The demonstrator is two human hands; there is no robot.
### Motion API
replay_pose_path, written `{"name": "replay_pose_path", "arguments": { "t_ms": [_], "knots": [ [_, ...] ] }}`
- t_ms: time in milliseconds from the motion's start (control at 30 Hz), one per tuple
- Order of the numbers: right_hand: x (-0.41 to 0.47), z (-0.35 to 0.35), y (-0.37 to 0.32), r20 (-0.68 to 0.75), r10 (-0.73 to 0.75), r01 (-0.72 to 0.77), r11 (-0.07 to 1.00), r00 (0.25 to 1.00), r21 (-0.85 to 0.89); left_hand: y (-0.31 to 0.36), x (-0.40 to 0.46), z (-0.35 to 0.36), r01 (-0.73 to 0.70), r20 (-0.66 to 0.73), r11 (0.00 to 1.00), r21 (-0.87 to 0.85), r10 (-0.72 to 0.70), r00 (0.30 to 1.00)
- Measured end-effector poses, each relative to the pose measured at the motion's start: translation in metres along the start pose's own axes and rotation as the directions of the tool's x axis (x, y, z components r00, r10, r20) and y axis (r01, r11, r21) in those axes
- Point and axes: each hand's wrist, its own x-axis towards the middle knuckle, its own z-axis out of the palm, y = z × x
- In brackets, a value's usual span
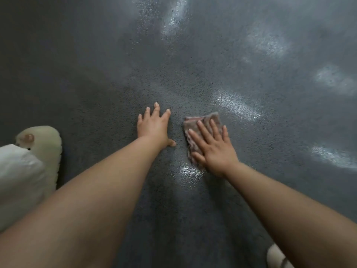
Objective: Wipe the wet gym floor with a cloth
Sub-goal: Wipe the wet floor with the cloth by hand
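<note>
A dark grey speckled gym floor [193, 55] fills the view, with shiny wet patches ahead and to the right. A small folded cloth [204, 120], pinkish grey, lies flat on the floor at the centre right. My right hand [212, 146] presses on it with straight, spread fingers and covers its near half. My left hand [154, 126] rests flat on the bare floor just left of the cloth, fingers spread, holding nothing. A bright wet spot [190, 171] glistens between my wrists.
A pale fluffy slipper [46, 144] with my toes showing stands at the left edge, with a light trouser leg [17, 178] beside it. Another slipper [276, 258] peeks in at the bottom right. Wet streaks [239, 107] stretch across the floor to the right.
</note>
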Motion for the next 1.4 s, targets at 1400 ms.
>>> {"name": "replay_pose_path", "arguments": {
  "t_ms": [1400],
  "knots": [
    [0.100, -0.036, -0.034, -0.006, 0.289, -0.285, 0.946, 0.957, 0.156, -0.097, 0.009, -0.022, -0.037, 0.092, 0.990, 0.136, 0.025, 0.995]
  ]
}}
